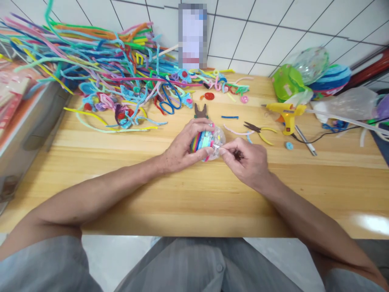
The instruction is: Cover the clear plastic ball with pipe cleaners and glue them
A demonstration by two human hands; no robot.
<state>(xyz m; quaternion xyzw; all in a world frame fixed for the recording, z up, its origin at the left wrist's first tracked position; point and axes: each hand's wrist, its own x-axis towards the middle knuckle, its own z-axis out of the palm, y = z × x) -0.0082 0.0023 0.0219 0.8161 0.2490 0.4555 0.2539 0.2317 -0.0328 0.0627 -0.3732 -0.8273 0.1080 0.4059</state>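
My left hand (pixel 190 145) is wrapped round a small rounded piece (pixel 206 141) with rainbow stripes and clear plastic on its right side, and holds it on or just above the wooden table. My right hand (pixel 244 162) is closed in a pinch at the clear plastic end. Something small and pale shows at its fingertips, too small to name. Just beyond my left hand lie pliers with dark jaws (pixel 200 110), their handles mostly hidden. To the right, near my right hand, are yellow-handled pliers (pixel 260 130) and a pale pink pipe cleaner (pixel 237 132).
A big heap of coloured pipe cleaners (pixel 106 56) fills the back left. A phone (pixel 192 36) stands against the tiled wall. At right are a yellow glue gun (pixel 287 115) with a cord, a light blue disc (pixel 289 145) and plastic-wrapped bundles (pixel 330 77). A box (pixel 33 134) borders the left.
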